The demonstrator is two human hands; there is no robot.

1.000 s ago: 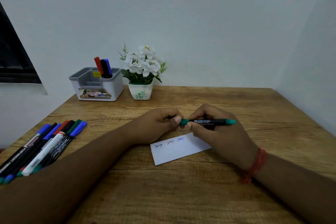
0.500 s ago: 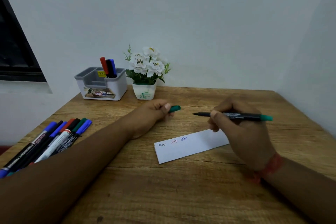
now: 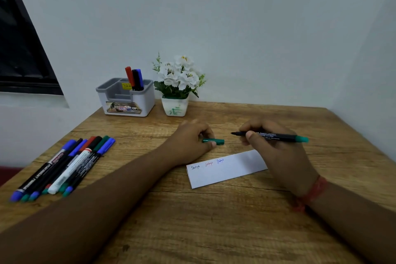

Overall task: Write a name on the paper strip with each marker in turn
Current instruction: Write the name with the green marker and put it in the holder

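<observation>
A white paper strip (image 3: 227, 168) lies on the wooden table (image 3: 214, 231), bearing three small written names in black, red and blue at its left end. My right hand (image 3: 276, 154) grips an uncapped black marker with a green end (image 3: 276, 136), held level above the strip, tip pointing left. My left hand (image 3: 192, 141) pinches the marker's green cap (image 3: 214, 141) low over the table, just left of the tip. Cap and tip are apart.
Several capped markers (image 3: 64, 167) lie side by side at the table's left edge. A grey-white organiser (image 3: 126, 100) holding three markers stands at the back, with a small white flower pot (image 3: 174, 106) to its right. Walls close the back and right.
My left hand pulled the green cap off the marker and the hands moved apart. The cap now sits lower, close to the table. The right hand stays level with the marker.
</observation>
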